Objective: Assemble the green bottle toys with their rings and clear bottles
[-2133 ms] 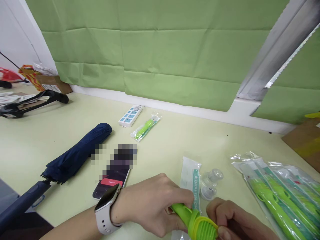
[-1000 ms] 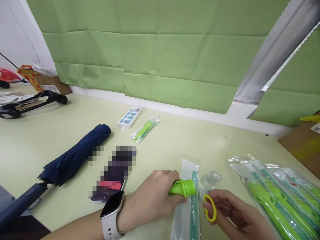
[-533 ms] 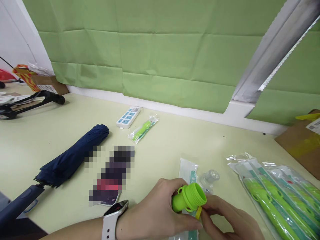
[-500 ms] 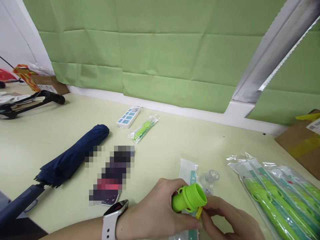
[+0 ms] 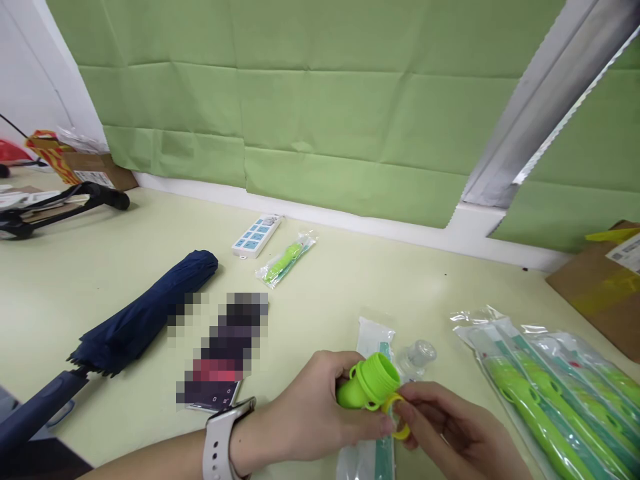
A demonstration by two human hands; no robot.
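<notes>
My left hand (image 5: pixel 320 407), with a watch on its wrist, is wrapped round a lime-green threaded plastic tube (image 5: pixel 373 380). The tube's open end faces up and to the right, and small loops stick out from its collar. Close against it, my right hand (image 5: pixel 450 420) pinches a yellow ring (image 5: pixel 400 417) between thumb and fingers; the ring is partly hidden by them. Under the hands lies a clear and teal plastic wrapper (image 5: pixel 370 337). Just behind them a small transparent plastic part (image 5: pixel 419 357) rests on the table.
Several wrapped green pieces (image 5: pixel 550 393) lie at right before a cardboard box (image 5: pixel 600 287). Further back are one wrapped green piece (image 5: pixel 285 261) and a white pill box (image 5: pixel 257 237). A phone (image 5: pixel 220 360) and a folded navy umbrella (image 5: pixel 150 307) lie at left.
The green tube has tipped and shifted slightly left and up in my left hand. The yellow ring, mostly covered before, now shows more fully in my right hand's fingers.
</notes>
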